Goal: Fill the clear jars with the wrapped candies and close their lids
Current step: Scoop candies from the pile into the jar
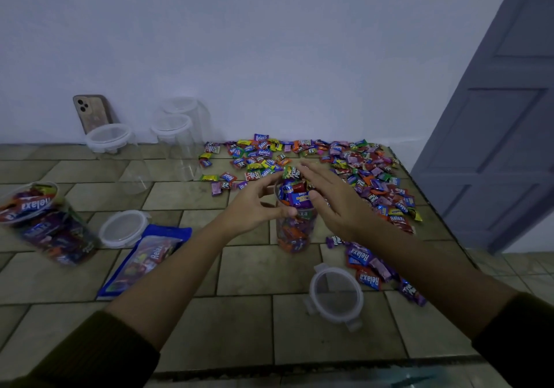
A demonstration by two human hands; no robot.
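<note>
A clear jar [295, 231] heaped with wrapped candies stands open in the middle of the tiled table. My left hand [254, 204] curls around its upper left side and holds it. My right hand [332, 198] hovers flat over the jar's mouth, fingers straight, touching the top candies. A wide pile of loose wrapped candies [344, 165] lies behind and to the right. A clear lid [335, 294] lies in front of the jar, to the right. Another full jar [48, 222] without a lid stands at the far left, and a second lid [124, 228] lies beside it.
Three empty clear jars stand at the back left: one [120, 154] and two behind it [180, 145]. A phone [93, 113] leans on the wall. A blue candy bag [144, 260] lies flat left of centre. More candies [371, 267] lie by the right table edge. A door [509, 118] is at right.
</note>
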